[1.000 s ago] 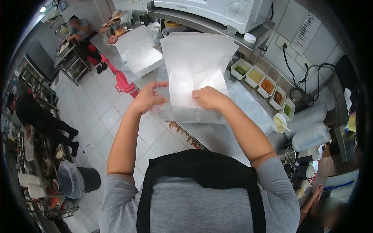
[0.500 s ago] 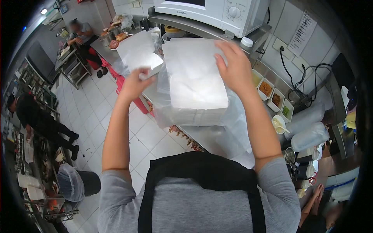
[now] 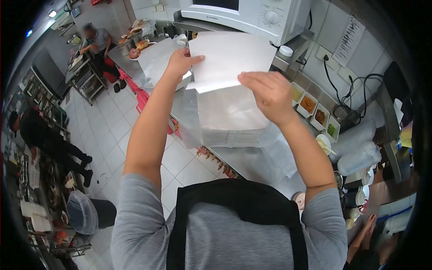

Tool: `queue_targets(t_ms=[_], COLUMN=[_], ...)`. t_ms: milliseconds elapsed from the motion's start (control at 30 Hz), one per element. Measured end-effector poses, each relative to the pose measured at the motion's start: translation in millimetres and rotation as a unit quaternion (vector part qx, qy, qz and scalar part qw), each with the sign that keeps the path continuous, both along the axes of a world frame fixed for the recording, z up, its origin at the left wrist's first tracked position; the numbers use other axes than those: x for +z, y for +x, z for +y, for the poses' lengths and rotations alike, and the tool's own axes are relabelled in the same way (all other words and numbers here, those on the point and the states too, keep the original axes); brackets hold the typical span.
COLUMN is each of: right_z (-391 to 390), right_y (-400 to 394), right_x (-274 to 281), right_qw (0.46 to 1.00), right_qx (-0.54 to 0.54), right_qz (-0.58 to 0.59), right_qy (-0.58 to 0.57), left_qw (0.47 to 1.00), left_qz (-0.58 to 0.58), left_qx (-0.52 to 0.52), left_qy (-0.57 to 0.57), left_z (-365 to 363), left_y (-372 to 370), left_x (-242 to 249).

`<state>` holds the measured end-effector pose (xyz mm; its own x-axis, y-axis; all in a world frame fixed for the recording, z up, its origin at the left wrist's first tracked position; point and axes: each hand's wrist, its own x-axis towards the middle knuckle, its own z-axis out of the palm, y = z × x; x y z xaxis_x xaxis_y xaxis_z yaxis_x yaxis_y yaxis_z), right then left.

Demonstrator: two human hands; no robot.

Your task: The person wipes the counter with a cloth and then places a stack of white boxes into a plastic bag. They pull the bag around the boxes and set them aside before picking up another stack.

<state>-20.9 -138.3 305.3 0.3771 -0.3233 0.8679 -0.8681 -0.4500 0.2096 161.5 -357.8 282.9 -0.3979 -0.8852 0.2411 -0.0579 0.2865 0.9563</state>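
Note:
A white paper sheet (image 3: 231, 54) is raised over the stack of white paper (image 3: 231, 110), with its near edge turned up in a narrow fold. My left hand (image 3: 181, 64) grips the sheet's left edge, thumb on top and the other fingers partly hidden. At the fold's right end is my right hand (image 3: 270, 96), its fingers together and closed on the paper; its thumb is hidden. Clear plastic wrapping (image 3: 274, 148) lies around the stack. Left of it, a second pile of white paper (image 3: 157, 56) sits beyond my left wrist.
A white microwave (image 3: 252, 15) stands behind the stack on a metal shelf. To the right are small food tubs (image 3: 308, 104), a bowl (image 3: 323, 143) and plastic-wrapped rolls (image 3: 358, 158). Two people work on the left; another person's hands (image 3: 370, 222) show at lower right.
My left hand has moved right and up, from the left pile to the sheet's edge. My right hand has come down to its near edge. The sheet has lifted and its near edge is now folded.

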Motion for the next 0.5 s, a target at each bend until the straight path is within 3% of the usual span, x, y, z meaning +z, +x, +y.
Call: queue_targets(t_ms=[133,333,400,467,500], right_z=[-1.9,4.0,-11.0,-24.2,-23.0], right_y=[0.8,23.4,10.3,-3.3,-3.1], right_x=[22.9,6.2,1.9,13.9,18.9], right_qw=[1.0,0.998,0.999,0.993,0.996], right_qx=[-0.002,0.015,0.006,0.03,0.02], right_qz=[0.018,0.058,0.0,-0.088,-0.059], right_qy=[0.011,0.011,0.033,0.07,0.062], left_qw=[1.0,0.996,0.995,0.992,0.989], left_qz=[-0.001,-0.058,-0.058,-0.113,-0.141], left_qx=[0.012,0.016,-0.045,-0.012,0.003], left_qy=[-0.021,-0.068,-0.071,-0.054,-0.047], left_z=[4.5,9.0,1.2,-2.0,-3.6], left_y=[-2.5,1.0,0.5,-3.8,-6.8], left_x=[2.5,-3.3,-13.8,-10.1,-4.7])
